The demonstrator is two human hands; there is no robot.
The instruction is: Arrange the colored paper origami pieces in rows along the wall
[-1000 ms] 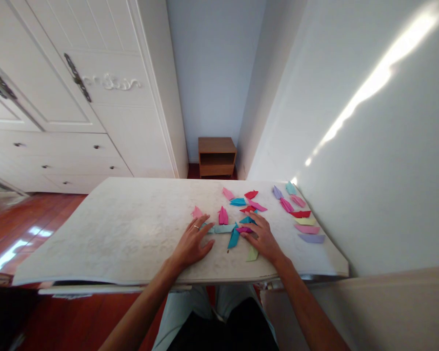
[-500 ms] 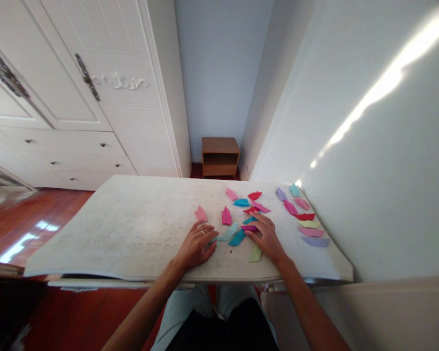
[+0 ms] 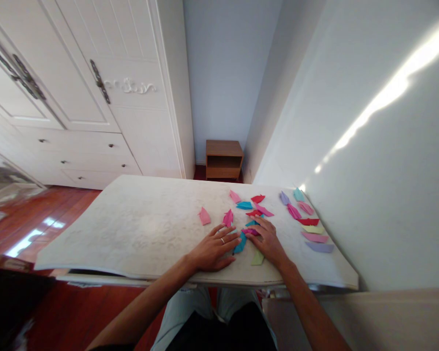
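My left hand (image 3: 216,247) lies with fingers stretched out over a pale turquoise folded paper piece, mostly hidden beneath it. Just past its fingertips are a magenta folded paper piece (image 3: 228,218) and a blue one (image 3: 240,243). My right hand (image 3: 268,241) rests with fingers spread on the right of the cluster, touching a purple-magenta piece (image 3: 249,232) and partly covering another blue one. Below that hand a light green piece (image 3: 257,258) lies flat. Beyond the fingers are a red piece (image 3: 254,213) and a blue piece (image 3: 244,205). A pink piece (image 3: 204,216) sits apart, left of the cluster.
The pieces lie on a white tabletop (image 3: 139,224). Along its right edge runs a column of folded papers, including a red one (image 3: 309,222) and a lavender one (image 3: 319,247). A wall adjoins that side. A small brown cabinet (image 3: 224,146) and a white wardrobe (image 3: 142,131) stand beyond.
My left hand has moved right, onto the pale turquoise piece, which had turned at a slant and is now largely covered. My right hand stays over the cluster. The view has shifted slightly.
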